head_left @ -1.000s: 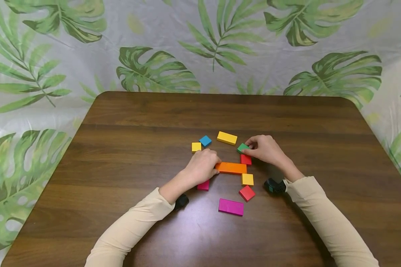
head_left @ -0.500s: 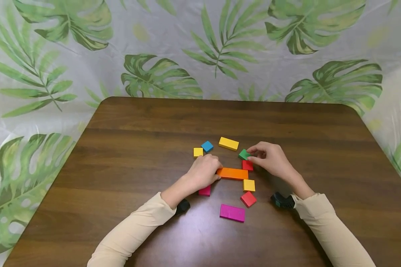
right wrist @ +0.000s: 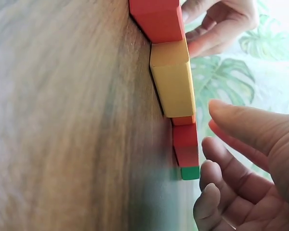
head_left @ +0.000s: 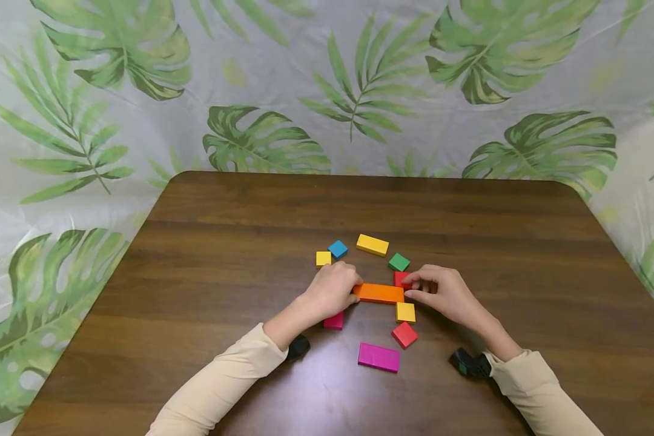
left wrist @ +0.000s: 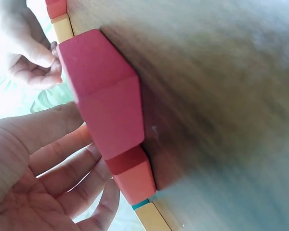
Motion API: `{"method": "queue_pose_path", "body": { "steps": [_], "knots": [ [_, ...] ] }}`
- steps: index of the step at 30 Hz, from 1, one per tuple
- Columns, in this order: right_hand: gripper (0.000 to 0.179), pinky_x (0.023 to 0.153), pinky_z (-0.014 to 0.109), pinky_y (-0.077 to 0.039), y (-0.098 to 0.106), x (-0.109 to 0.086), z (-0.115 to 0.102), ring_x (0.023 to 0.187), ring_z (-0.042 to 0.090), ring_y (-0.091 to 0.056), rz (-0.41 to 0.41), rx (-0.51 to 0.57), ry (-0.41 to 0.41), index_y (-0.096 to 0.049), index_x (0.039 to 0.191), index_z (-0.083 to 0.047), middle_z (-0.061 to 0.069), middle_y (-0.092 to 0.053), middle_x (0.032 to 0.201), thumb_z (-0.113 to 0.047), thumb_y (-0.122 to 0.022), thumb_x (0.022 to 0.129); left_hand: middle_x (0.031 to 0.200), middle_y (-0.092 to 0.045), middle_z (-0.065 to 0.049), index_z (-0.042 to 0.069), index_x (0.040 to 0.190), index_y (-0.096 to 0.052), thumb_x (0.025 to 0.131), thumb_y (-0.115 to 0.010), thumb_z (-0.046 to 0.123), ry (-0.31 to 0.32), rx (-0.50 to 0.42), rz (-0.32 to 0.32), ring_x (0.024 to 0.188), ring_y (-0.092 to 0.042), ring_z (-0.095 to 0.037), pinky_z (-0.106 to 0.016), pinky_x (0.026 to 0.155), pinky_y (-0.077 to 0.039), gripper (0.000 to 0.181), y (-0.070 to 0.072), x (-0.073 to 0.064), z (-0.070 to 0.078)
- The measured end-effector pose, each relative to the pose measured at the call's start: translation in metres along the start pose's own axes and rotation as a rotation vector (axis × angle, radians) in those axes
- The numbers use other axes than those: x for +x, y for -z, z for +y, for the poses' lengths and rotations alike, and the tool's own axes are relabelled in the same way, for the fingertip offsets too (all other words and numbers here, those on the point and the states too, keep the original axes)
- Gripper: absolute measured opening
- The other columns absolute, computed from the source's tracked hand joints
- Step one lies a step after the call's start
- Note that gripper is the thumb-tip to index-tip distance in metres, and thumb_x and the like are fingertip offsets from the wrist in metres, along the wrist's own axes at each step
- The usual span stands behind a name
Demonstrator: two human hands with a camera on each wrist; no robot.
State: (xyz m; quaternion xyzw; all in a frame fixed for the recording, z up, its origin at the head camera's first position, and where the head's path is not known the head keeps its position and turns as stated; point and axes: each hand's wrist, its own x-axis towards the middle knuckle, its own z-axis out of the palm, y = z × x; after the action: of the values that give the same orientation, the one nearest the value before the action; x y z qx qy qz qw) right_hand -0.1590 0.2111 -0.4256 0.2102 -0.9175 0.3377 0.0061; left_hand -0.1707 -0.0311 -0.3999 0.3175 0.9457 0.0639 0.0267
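Observation:
My left hand holds the left end of a long orange block between thumb and fingers. A pink block stands just in front of that hand, and a red block beyond it is covered by the hand in the head view. Loosely bent, the fingers of my right hand are by the orange block's right end and a small red block. In the right wrist view they are apart from the blocks. A green block lies just behind the small red one, and a yellow block in front.
Farther back on the wooden table lie a long yellow block, a blue block and a small yellow block. Toward the front are a tilted red block and a magenta block. A leaf-patterned cloth hangs behind.
My right hand has let go of the green block and come nearer, to the small red block and the orange block's end. The left hand stays put. The head view has tilted up.

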Motion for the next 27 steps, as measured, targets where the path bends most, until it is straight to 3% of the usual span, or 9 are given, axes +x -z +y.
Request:
{"method": "queue_pose_path", "body": {
  "steps": [7, 13, 18, 23, 27],
  "knots": [
    [0.021, 0.056, 0.016, -0.039, 0.002, -0.003, 0.004, 0.064, 0.001, -0.043, -0.080, -0.019, 0.068, -0.072, 0.101, -0.018, -0.009, -0.059, 0.077, -0.018, -0.071, 0.080, 0.087, -0.068, 0.000, 0.014, 0.095, -0.074, 0.079, -0.072, 0.028, 0.001, -0.013, -0.004, 0.079, -0.056, -0.013, -0.025, 0.065, -0.046, 0.022, -0.001, -0.001, 0.000],
    [0.030, 0.058, 0.014, -0.037, 0.007, -0.008, 0.010, 0.068, -0.003, -0.041, -0.176, -0.072, 0.184, -0.066, 0.116, -0.020, -0.013, -0.051, 0.080, -0.021, -0.064, 0.086, 0.088, -0.068, 0.001, 0.013, 0.095, -0.073, 0.079, -0.072, 0.028, -0.010, -0.018, -0.017, 0.079, -0.056, -0.014, -0.025, 0.067, -0.046, 0.022, 0.000, 0.000, -0.001],
    [0.030, 0.057, 0.013, -0.034, 0.009, -0.006, 0.013, 0.066, -0.004, -0.037, -0.208, -0.110, 0.210, -0.064, 0.119, -0.023, -0.013, -0.047, 0.077, -0.027, -0.060, 0.089, 0.090, -0.068, 0.000, 0.013, 0.097, -0.073, 0.079, -0.072, 0.028, 0.009, -0.023, -0.018, 0.081, -0.057, -0.014, -0.025, 0.068, -0.047, 0.023, 0.000, 0.000, -0.003],
    [0.028, 0.055, 0.012, -0.032, 0.008, -0.007, 0.016, 0.063, -0.005, -0.036, -0.187, -0.098, 0.226, -0.066, 0.115, -0.021, -0.015, -0.044, 0.071, -0.023, -0.062, 0.087, 0.090, -0.067, 0.001, 0.014, 0.099, -0.072, 0.080, -0.071, 0.028, -0.004, -0.039, -0.017, 0.082, -0.057, -0.013, -0.024, 0.068, -0.047, 0.024, -0.002, 0.000, -0.002],
    [0.026, 0.057, 0.013, -0.038, 0.003, -0.006, 0.019, 0.065, -0.006, -0.041, -0.122, -0.064, 0.266, -0.070, 0.108, -0.018, -0.015, -0.054, 0.074, -0.018, -0.067, 0.083, 0.093, -0.066, 0.001, 0.014, 0.101, -0.071, 0.080, -0.071, 0.029, -0.004, -0.042, -0.019, 0.084, -0.058, -0.013, -0.024, 0.071, -0.048, 0.026, -0.002, -0.001, -0.003]
  ]
}}
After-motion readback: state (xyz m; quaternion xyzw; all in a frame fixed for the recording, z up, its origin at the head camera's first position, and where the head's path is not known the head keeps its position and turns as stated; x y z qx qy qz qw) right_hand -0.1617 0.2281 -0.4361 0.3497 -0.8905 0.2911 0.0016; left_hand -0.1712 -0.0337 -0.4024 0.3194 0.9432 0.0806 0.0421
